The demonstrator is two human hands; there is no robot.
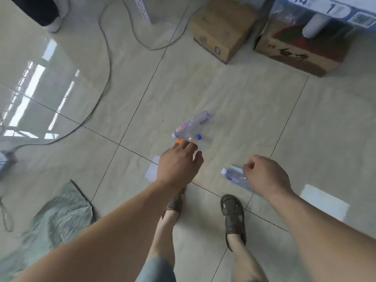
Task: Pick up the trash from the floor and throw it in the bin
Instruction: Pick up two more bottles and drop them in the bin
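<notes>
Several empty clear plastic bottles lie together on the tiled floor: one with a pink label (188, 127), one with a blue cap (198, 136), and one with an orange cap (179, 141). My left hand (180, 163) hovers just below them with relaxed fingers, its fingertips over the orange-capped bottle. My right hand (266, 176) grips another clear bottle (234, 176), whose white cap points left. No bin is in view.
Two cardboard boxes (221, 29) (301, 49) stand at the far right. Grey cables (105, 64) and a white power strip (142, 7) lie at the back left. A grey-green cloth (59, 218) lies at the lower left. My sandalled feet (234, 216) stand below my hands.
</notes>
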